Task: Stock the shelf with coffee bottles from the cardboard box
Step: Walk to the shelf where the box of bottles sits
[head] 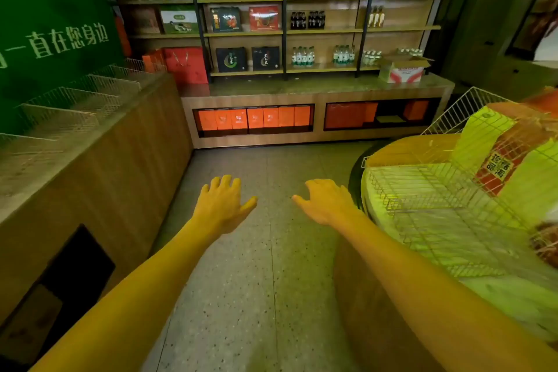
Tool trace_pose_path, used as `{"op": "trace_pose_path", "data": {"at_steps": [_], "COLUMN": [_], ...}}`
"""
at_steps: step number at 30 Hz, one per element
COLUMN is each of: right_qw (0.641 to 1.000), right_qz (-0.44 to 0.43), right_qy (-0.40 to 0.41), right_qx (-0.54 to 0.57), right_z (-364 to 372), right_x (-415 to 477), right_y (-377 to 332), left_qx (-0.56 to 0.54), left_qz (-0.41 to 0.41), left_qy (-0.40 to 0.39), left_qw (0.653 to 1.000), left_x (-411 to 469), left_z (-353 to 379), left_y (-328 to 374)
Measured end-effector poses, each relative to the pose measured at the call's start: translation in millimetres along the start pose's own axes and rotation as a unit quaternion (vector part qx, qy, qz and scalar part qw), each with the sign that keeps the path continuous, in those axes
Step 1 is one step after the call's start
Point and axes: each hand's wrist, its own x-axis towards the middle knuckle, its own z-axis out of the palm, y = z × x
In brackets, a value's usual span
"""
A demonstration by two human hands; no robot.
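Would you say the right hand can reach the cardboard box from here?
Probably not yet: the right hand hangs open above the floor, and the cardboard box sits on the far counter. The floor between looks unobstructed.

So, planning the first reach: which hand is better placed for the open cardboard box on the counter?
Probably right. Both hands are open and empty, but the right hand is on the same side as the cardboard box; the left hand would reach across.
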Motion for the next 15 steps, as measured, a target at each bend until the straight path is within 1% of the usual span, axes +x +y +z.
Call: {"op": "trace_pose_path", "data": {"at_steps": [3,9,15], "right_qw": [1.000,0.998,0.995], "right_qz": [0.021,0.051,0.093], "right_qy": [0.001,0.021,0.023], "right_qx": [0.000,0.005,0.008], "right_z": [-1,-27,-39], "right_x": [57,175,277], "right_y": [-7,-22,-12], "left_qx": [0.000,0.012,0.013], "left_qz": [0.014,0.056,0.109], "left_qy": [0.007,0.019,0.026], "left_qw": [1.000,0.998,0.994], "left_x": [62,209,332], "left_z": [5,-9,-4], "left_y": [-21,-59,-63]}}
